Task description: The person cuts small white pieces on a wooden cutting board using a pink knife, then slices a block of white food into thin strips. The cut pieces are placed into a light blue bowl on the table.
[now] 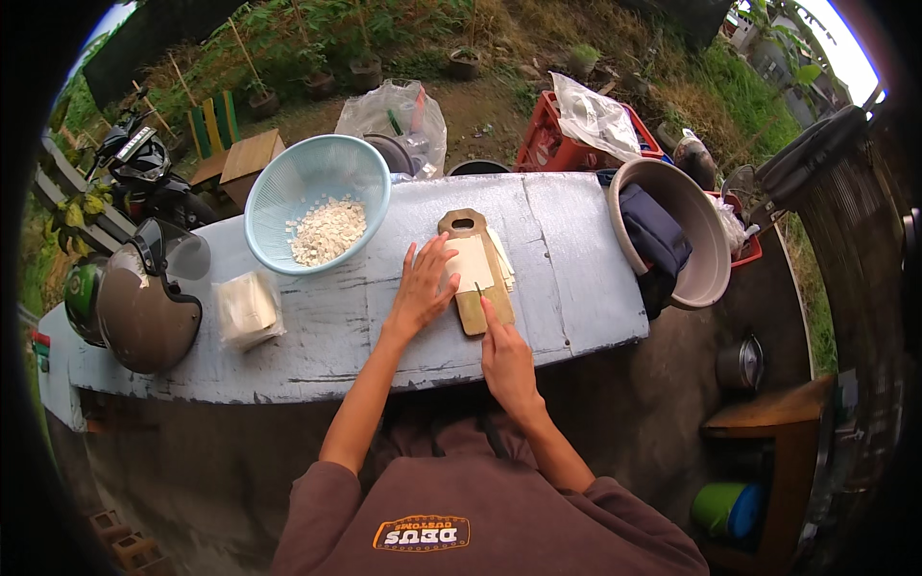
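A knife (478, 288) is gripped in my right hand (507, 360), its blade at the near edge of some pale thin sheets (472, 263). These sheets lie on a wooden cutting board (472, 317) with a handle hole at its far end. My left hand (425, 284) rests with spread fingers on the sheets' left side. More pale sheets (502, 255) stick out along the board's right side. To the left, a light blue plastic colander (270, 205) holds a heap of small cut pale pieces (328, 230). A clear plastic packet of pale sheets (247, 306) lies nearer the left end.
The board is on a silvery covered table (569, 273). Two helmets stand at its left end, a brown one (137, 309) in front. At the right end a grey-brown basin (709, 259) holds a dark blue bag (655, 230). Beyond stands a red crate (536, 133).
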The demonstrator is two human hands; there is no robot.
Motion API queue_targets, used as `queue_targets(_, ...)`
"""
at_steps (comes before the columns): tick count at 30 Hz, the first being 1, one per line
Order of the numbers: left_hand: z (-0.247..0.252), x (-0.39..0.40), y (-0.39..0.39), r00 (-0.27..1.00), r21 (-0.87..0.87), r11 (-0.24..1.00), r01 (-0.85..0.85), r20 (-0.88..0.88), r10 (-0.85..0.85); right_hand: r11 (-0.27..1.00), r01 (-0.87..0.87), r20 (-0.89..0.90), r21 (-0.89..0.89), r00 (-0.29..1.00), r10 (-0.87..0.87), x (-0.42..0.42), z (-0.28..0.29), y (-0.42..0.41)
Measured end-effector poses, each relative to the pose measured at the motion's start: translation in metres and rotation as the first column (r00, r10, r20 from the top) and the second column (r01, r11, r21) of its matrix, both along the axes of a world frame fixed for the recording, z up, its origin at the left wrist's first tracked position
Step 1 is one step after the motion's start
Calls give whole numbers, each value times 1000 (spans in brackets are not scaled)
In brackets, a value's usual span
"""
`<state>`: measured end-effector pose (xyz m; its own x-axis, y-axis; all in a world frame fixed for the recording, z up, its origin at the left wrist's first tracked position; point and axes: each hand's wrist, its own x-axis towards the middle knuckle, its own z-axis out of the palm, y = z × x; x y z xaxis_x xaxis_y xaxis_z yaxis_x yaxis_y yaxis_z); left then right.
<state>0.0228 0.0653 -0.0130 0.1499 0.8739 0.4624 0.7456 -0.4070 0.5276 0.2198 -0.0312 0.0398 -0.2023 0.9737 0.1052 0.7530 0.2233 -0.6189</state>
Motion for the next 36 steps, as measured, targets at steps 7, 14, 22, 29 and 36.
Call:
queue_targets(7,4,1,-4,999,-26,999,-35,-37,34,1000,2,-54,11,999,-2,-21,6,38)
queue_targets(14,6,-1,-4,997,-39,999,-18,-75,15,998,-46,-47,49,998,49,-39,-3,74)
queue_targets(22,9,0,-2,996,-60,998,-13,-84,8,999,-32,26,1,999,32,-47,-12,85)
queue_targets(29,9,1,-2,988,-70,997,-19,-154,8,1000,-21,5,8,1000,21,-50,-19,88)
queue_targets(36,8,1,-2,981,-52,998,-32,-194,21,999,-12,-18,-32,1000,12,-49,-13,86)
